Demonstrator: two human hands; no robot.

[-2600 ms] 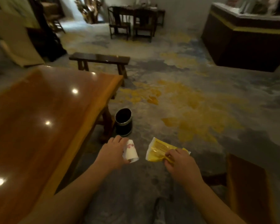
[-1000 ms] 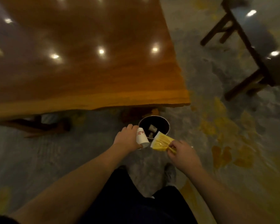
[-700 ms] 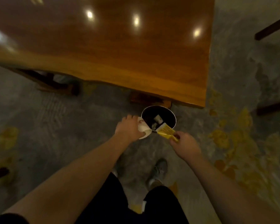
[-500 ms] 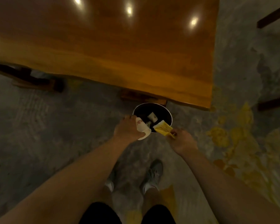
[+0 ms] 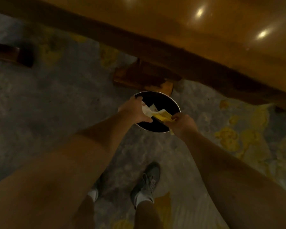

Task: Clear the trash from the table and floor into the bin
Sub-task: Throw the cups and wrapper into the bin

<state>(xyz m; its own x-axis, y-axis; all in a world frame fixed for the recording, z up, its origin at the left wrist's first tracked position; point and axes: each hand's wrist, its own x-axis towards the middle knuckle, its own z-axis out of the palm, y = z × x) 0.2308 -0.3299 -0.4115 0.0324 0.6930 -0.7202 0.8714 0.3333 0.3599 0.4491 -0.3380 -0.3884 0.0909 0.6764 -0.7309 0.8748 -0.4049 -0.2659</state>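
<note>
Both hands sit over the bin's mouth, each with trash. Left hand is curled around a white paper cup with a red print; fingers wrap its far side, thumb underneath, so it's a closed hold on the cup. Right hand pinches a yellow wrapper at its near end, fingers tight on it, the rest of the wrapper poking out over the opening. Cup and wrapper meet or overlap in the middle, can't tell if they actually touch.

Bin is a small round black one with a shiny rim, standing on the floor just in front of the person's feet, tucked close to the table leg. Holding both items right above the dark opening looks like the setup for a straight drop, so nothing lands on the floor. Neither piece is released yet; I'd judge this as the last beat before letting go. Inside of the bin is too dark to read.

Surface: polished orange-brown wood, glossy, ceiling lights reflecting as bright spots; the visible part has no trash on it. Floor is mottled grey with yellow patches, no loose litter visible near the bin. Grey sneakers below, bare arms reaching down. Room is dim, edges blurred.
</note>
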